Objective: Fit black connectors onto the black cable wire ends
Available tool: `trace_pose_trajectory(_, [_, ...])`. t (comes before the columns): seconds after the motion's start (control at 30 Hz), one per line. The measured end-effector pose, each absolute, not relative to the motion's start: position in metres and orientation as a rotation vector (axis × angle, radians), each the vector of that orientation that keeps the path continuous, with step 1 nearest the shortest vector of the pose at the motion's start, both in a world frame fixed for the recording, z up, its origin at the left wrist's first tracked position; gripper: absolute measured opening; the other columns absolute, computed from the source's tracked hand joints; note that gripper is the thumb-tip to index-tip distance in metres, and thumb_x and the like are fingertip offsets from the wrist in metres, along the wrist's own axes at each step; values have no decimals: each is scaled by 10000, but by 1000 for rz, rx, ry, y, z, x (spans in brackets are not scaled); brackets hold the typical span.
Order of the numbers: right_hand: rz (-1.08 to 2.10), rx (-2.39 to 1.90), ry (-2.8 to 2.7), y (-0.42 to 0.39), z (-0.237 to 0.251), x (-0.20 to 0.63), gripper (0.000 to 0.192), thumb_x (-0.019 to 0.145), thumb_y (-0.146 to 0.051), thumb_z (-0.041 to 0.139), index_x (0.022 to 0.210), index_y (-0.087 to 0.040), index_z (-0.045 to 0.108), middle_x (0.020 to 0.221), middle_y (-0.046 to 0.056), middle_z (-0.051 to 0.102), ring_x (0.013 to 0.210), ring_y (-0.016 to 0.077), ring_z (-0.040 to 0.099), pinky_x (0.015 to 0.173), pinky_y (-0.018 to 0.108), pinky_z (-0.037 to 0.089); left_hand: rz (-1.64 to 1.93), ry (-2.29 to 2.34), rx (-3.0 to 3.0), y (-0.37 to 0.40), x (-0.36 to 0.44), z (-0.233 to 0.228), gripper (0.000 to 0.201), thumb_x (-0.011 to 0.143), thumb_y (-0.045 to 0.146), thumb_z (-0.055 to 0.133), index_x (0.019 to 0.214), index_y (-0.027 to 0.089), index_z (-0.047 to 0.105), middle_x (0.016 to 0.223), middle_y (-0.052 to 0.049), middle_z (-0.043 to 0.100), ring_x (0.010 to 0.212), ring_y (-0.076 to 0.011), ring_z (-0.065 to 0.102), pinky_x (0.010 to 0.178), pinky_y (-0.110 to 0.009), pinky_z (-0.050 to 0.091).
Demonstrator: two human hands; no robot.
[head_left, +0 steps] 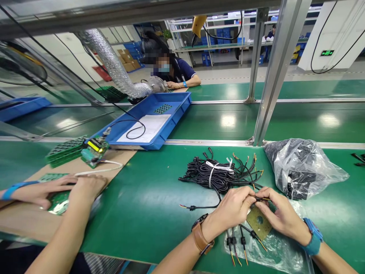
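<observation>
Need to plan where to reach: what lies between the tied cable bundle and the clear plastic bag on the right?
In the head view, only bare green mat lies between the cable bundle and the plastic bag, apart from the bundle's loose wire ends.

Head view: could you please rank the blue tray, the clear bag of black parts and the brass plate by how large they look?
1. blue tray, though farthest away
2. clear bag of black parts
3. brass plate, nearest yet smallest

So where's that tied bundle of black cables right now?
The cable bundle lies on the green bench, centre-right in the head view, just beyond the left hand and right hand, left of the plastic bag.
</observation>
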State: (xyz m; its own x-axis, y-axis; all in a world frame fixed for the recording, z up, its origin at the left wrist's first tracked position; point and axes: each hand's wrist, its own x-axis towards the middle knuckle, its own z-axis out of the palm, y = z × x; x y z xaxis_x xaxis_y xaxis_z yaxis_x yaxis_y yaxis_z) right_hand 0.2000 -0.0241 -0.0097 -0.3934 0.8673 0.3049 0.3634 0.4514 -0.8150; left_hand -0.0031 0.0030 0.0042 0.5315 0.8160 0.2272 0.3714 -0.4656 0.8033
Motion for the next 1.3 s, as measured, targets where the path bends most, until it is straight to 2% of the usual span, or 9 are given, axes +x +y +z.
trace_pose_trajectory(0.1, [875,-1045,-1964,-24,-9,203,73,1024,-227,537,1085,-232,577,965,51,678,828,185,657,684,271,514,807,965,2025,5,-5,10,81,911,134,546,852,171,588,765,-12,633,691,-140,567,635,-234,390])
trace_pose_trajectory(0.2, [868,-1041,-1975,-23,-10,204,76,1023,-213,536,1079,-233,583,968,48,691,844,184,667,720,275,523,857,948,2025,7,-6,7,162,912,135,554,754,170,567,693,0,608,653,-130,549,625,-235,377])
trace_pose_trajectory(0.43, [851,-972,-2045,-23,-13,198,124,1035,-190,502,1095,-236,600,954,47,699,845,184,666,762,296,522,862,910,2078,4,-5,-9,209,912,113,524,712,169,551,643,13,560,583,-116,475,573,-249,312])
trace_pose_trajectory(0.57, [844,-1009,-2008,-22,-12,199,110,1034,-210,516,1091,-234,607,960,47,706,844,183,670,747,289,526,825,931,2057,5,-4,-4,205,947,128,521,750,172,558,672,11,575,620,-122,507,601,-245,343])
trace_pose_trajectory(0.77, [861,-1080,-2007,-22,-9,204,109,1020,-246,559,1115,-226,607,982,55,714,842,189,691,739,291,540,729,958,2051,8,-9,6,102,944,132,559,859,179,590,823,-13,646,772,-150,591,701,-252,406])
trace_pose_trajectory(1.0, [824,-1050,-2055,-22,-5,203,132,1034,-259,537,1134,-225,617,1001,65,721,889,197,695,764,305,546,712,945,2074,8,-8,9,121,947,132,545,842,180,582,816,-16,634,768,-154,582,697,-258,405])
trace_pose_trajectory(1.1, [749,-1031,-2076,-21,3,207,157,1016,-287,578,1149,-216,624,981,65,721,833,187,692,723,287,549,714,943,2095,8,-11,14,108,939,136,545,856,180,598,828,-24,650,766,-157,592,694,-260,415])
trace_pose_trajectory(1.2, [555,-1095,-1950,-17,15,222,135,1025,-294,549,1018,-208,653,881,43,715,739,168,680,677,267,537,625,832,2213,9,-19,23,81,897,136,582,846,182,625,813,-24,671,758,-165,606,715,-272,434])
trace_pose_trajectory(1.3, [322,-1341,-1753,-8,22,250,310,1054,-305,466,836,-205,662,740,27,696,619,161,650,612,274,501,442,711,2385,8,-26,29,222,875,147,601,658,185,570,619,8,597,601,-144,553,649,-278,412])
